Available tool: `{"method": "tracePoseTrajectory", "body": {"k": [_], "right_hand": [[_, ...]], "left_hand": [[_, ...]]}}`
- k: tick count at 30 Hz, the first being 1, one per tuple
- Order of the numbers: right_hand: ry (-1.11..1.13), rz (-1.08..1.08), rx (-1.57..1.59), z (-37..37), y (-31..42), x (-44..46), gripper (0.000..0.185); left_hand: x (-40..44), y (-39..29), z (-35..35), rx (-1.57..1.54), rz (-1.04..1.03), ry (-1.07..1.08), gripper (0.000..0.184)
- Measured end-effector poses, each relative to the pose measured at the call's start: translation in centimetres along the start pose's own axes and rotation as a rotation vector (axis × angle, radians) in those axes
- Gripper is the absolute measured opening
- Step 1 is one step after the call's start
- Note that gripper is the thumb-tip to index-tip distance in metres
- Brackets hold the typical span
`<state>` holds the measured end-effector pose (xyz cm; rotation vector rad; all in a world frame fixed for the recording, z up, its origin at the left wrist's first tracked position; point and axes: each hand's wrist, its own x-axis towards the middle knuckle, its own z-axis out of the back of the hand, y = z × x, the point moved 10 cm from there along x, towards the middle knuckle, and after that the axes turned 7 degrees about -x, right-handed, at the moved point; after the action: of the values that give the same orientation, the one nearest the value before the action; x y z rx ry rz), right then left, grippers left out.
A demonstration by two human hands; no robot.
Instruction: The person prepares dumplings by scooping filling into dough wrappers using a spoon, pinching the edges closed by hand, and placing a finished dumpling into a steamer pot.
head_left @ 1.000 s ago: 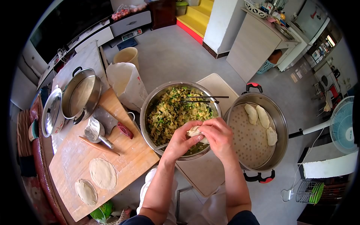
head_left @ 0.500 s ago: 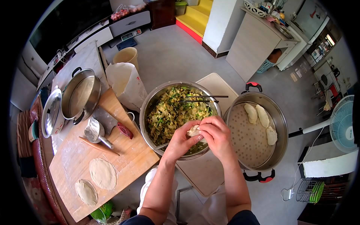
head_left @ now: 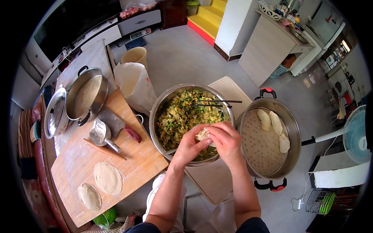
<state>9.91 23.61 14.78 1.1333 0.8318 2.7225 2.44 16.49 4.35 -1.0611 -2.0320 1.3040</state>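
Over the near right part of the bowl [head_left: 154,132], a dumpling [head_left: 202,135] sits between both hands, the left hand [head_left: 189,146] cradling it, the right hand [head_left: 225,140] pinching it; the pot [head_left: 258,157] stands right of the bowl, the board [head_left: 143,160] left.

Left hand [head_left: 187,149] cupped, right hand [head_left: 226,140] pinching — forearms [head_left: 169,194] outstretched

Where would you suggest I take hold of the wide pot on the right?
I'd take the wide pot by its near handle and far handle, one hand from each side. They stick out at opposite ends of the rim, so this should help keep it level, with the three dumplings lying loose inside.
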Motion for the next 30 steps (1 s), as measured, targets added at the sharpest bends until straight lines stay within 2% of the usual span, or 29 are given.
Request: {"method": "tracePoseTrajectory", "body": {"k": [6,12,18,27,30], "right_hand": [[0.011,-0.019,-0.019,-0.7,-0.2,-0.1,0.017],[0.041,0.044,-0.080,-1.0,0.1,-0.3,0.022],[0.074,-0.004,-0.023,-0.3,0.9,0.7,0.025],[0.019,0.060,-0.064,-0.9,0.8,0.1,0.017],[0.017,0.072,-0.077,-1.1,0.6,-0.1,0.023]], "left_hand": [[0.0,-0.6,0.0,0.082,-0.027,-0.003,0.039],[0.1,-0.8,-0.2,0.134,-0.054,-0.016,0.040],[0.0,-0.2,0.0,0.129,-0.001,-0.009,0.042],[0.1,-0.5,0.1,0.197,-0.068,-0.021,0.044],[0.1,-0.7,-0.1,0.218,-0.083,-0.023,0.045]]}}
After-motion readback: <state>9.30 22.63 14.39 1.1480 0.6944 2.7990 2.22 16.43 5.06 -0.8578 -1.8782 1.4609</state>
